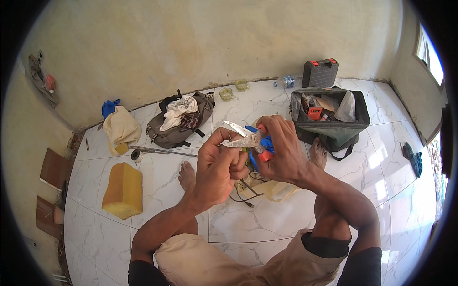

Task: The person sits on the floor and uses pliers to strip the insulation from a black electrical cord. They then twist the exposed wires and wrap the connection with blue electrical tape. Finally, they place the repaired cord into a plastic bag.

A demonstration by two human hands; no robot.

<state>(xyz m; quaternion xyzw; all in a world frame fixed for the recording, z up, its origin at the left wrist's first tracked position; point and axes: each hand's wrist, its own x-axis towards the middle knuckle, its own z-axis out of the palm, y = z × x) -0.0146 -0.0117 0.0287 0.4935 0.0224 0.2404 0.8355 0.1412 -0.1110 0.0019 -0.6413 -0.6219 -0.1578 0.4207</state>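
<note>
In front of me my right hand (285, 148) grips a pair of shears by the red handles. The worn metal shears (249, 139) have their two blades parted in a V that points left. My left hand (217, 164) is closed, thumb against curled fingers, right at the lower blade. Whatever its fingers pinch is hidden or too small to name. Blue material (267, 142) shows behind the shears, partly covered by my right hand. Below my hands, a dark cable (244, 200) and a pale yellow strap-like piece (279, 191) lie on the tiles.
A yellow foam block (123, 190) stands left, near a tape roll (137, 155) and thin rods (164, 151). Farther off are a backpack (191, 121) with cloth, glass cups (227, 94), a plastic bottle (288, 81), a dark case (320, 74) and an open tool bag (329, 126).
</note>
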